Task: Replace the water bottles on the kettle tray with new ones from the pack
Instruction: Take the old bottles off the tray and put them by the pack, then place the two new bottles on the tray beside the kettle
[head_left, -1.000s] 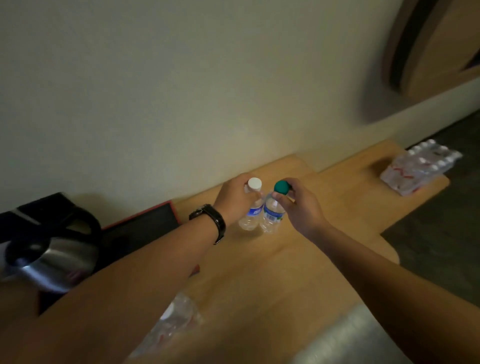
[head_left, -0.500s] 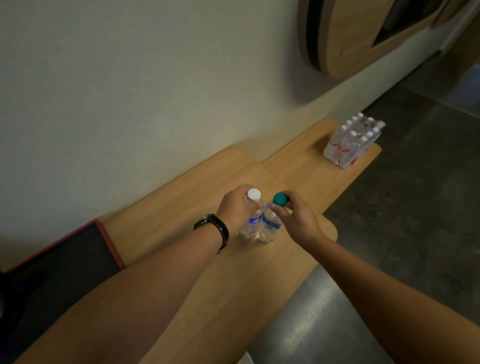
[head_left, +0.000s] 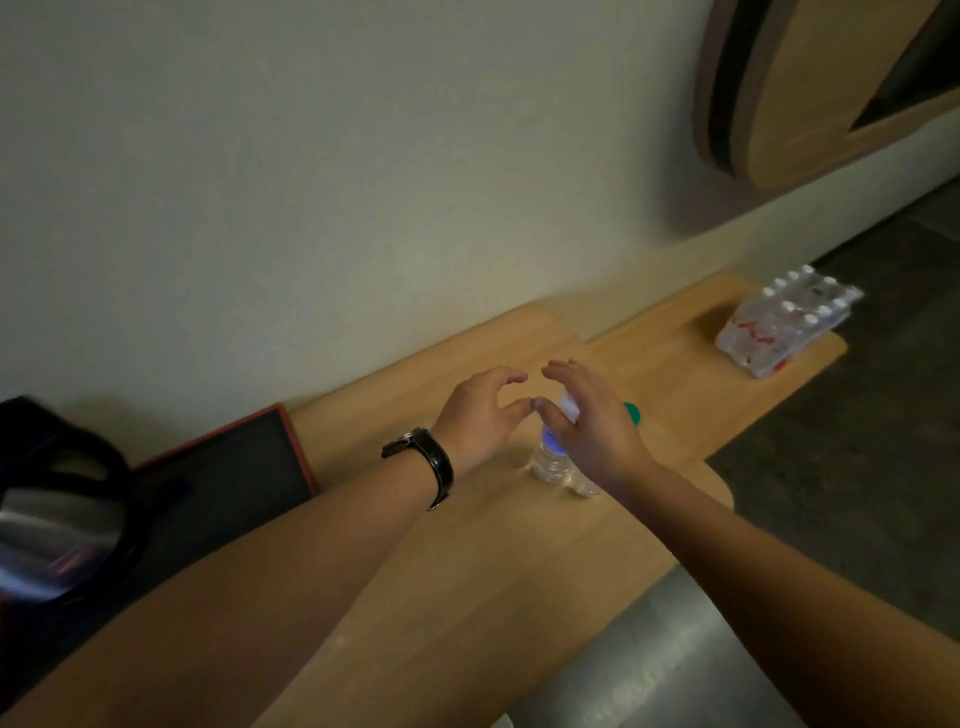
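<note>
Two small water bottles (head_left: 551, 460) stand upright and close together on the wooden tabletop (head_left: 493, 561), near the middle of the view. Their lower bodies are visible, but the tops are mostly hidden behind the right hand (head_left: 589, 423). A green cap (head_left: 632, 412) shows just past this hand, at about 3 o'clock from it.

The right hand is over the bottles with its fingers spread and bent, so its grip is loose and open; it does not close around a bottle. The left hand (head_left: 480, 415), with a black watch (head_left: 426, 460) on the wrist, is at 9 o'clock from the bottles. Its fingers are curled but apart, and it holds nothing. The thumb tips of the two hands nearly meet above the bottles.

The pack of new bottles (head_left: 787, 325) lies at 2 o'clock, well apart, on the far end of the tabletop. The dark kettle tray (head_left: 228, 467) with a red rim is at 9 o'clock, and the steel kettle (head_left: 52, 540) is on it at the left edge.
</note>
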